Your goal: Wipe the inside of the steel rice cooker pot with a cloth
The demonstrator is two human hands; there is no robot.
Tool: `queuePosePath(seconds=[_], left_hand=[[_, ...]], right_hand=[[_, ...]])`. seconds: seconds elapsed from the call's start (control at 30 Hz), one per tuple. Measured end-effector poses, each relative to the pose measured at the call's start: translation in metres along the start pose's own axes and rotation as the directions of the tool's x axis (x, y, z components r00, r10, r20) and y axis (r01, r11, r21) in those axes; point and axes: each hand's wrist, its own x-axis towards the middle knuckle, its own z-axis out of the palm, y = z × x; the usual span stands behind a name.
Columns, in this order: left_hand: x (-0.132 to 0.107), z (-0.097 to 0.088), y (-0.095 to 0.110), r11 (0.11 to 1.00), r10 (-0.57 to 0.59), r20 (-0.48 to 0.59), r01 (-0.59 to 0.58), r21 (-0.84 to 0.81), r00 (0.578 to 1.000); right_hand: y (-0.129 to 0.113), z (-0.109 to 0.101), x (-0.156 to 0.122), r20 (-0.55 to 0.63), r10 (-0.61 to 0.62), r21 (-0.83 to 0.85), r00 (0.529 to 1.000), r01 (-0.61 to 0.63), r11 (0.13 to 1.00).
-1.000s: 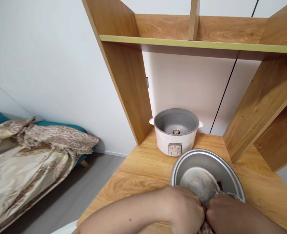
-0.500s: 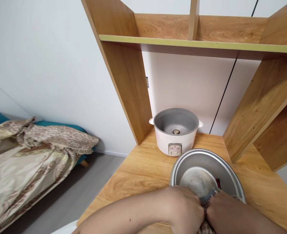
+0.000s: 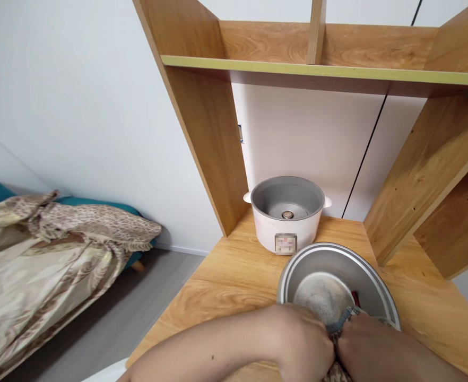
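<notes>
My left hand (image 3: 303, 339) is closed in a fist on a patterned cloth (image 3: 342, 320), low over the near side of a round grey metal basin (image 3: 293, 265). Beside it and nearly touching, my right hand (image 3: 363, 342) also grips the cloth. Bits of the fabric show between and below the two fists; the rest is hidden by my hands. A small dark red piece (image 3: 355, 298) shows by the cloth inside the basin. Just behind the basin stands a white rice cooker body (image 3: 265, 233), lidless, its grey inside bare down to the heating base.
The wooden desk (image 3: 202, 286) carries both vessels. Upright boards (image 3: 202, 122) and a shelf with a yellow-green edge (image 3: 297, 68) frame the back. To the left, a bed or sofa with a patterned cover (image 3: 91, 223) stands on grey floor.
My right fist has turned slightly over the cloth. The left hand, basin and rice cooker body stay practically where they were.
</notes>
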Motion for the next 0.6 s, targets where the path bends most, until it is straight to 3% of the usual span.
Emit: queuePosePath(seconds=[0.2, 0.43, 0.6], left_hand=[[0.003, 0.002, -0.004, 0.999, 0.048, 0.031, -0.048, 0.007, 0.998], [0.002, 0.001, -0.003, 0.997, 0.076, -0.011, -0.076, 0.009, 0.997], [-0.006, -0.011, 0.009, 0.998, 0.002, 0.044, -0.005, 0.056, 0.999]], right_hand=[[-0.008, -0.013, -0.007, 0.060, 0.052, -0.015, 0.997, -0.051, 0.999], [-0.007, -0.014, -0.010, 0.006, 0.082, 0.083, 0.997, -0.082, 0.993], [0.001, -0.002, -0.006, -0.066, 0.027, 0.093, 0.997, -0.021, 0.995]])
